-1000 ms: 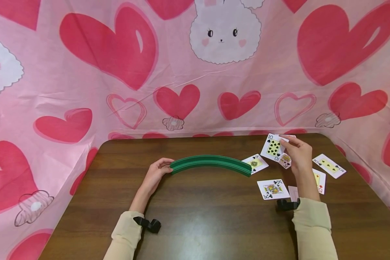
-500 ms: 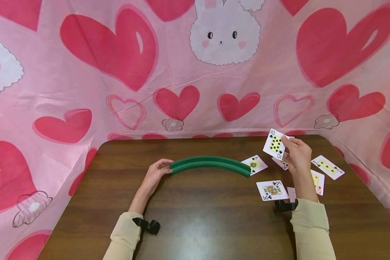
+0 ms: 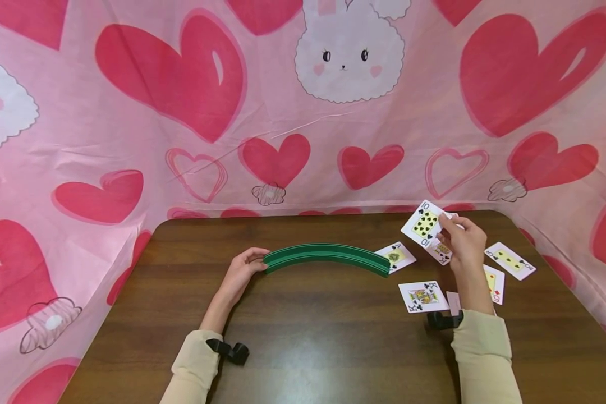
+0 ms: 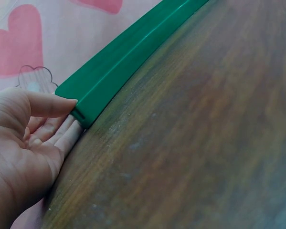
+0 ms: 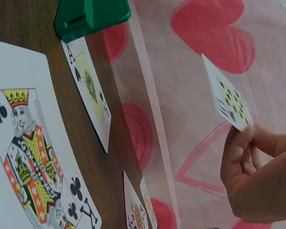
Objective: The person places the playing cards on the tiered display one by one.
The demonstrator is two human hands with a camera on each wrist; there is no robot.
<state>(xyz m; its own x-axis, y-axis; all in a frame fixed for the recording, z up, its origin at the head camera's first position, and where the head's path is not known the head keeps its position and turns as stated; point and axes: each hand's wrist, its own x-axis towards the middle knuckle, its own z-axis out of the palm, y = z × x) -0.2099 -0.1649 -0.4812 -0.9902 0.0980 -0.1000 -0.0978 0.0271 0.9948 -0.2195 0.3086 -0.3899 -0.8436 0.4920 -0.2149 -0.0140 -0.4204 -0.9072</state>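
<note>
L hand (image 3: 244, 266) grasps L end of green curved rack (image 3: 328, 253) btwn thumb & fingers; rack sits on wood tbl (image 3: 308, 336), its R end over part of ace of spades (image 3: 399, 257). R hand (image 3: 464, 242) pinches 10 of spades (image 3: 424, 223), tilted & held up off tbl, apart from rack, to its R. K of clubs (image 3: 424, 297) lies flat, face up, nr R sleeve (image 3: 482, 336).
</note>
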